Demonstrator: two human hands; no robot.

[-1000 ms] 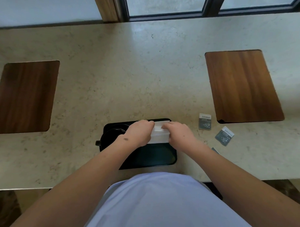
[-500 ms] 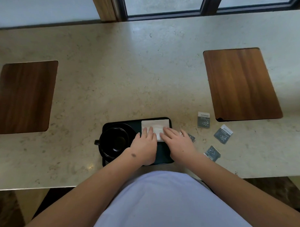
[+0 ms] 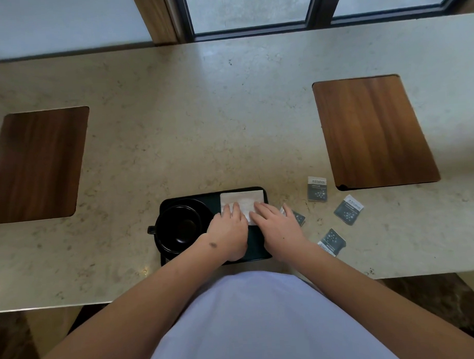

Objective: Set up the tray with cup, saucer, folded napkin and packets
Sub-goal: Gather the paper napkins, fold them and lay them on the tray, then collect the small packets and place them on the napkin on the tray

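Observation:
A black tray (image 3: 256,252) lies at the near edge of the stone counter. On its left half a black cup (image 3: 178,227) stands on a black saucer (image 3: 204,207), handle pointing left. A folded white napkin (image 3: 243,202) lies flat in the tray's far right corner. My left hand (image 3: 228,232) and my right hand (image 3: 276,226) rest palm down on the napkin's near edge, fingers spread and flat. Several grey packets lie on the counter right of the tray: one (image 3: 316,188), another (image 3: 349,209), a third (image 3: 332,241), and one (image 3: 297,217) partly under my right hand.
Two dark wooden inlays sit in the counter, one at the left (image 3: 34,165) and one at the right (image 3: 371,131). A window frame (image 3: 252,31) runs along the far edge. My pale shirt fills the near foreground.
The napkin, held up between both fists a second ago, now lies flat in the tray's far right corner. Both hands have opened and rest flat on it. The cup is uncovered.

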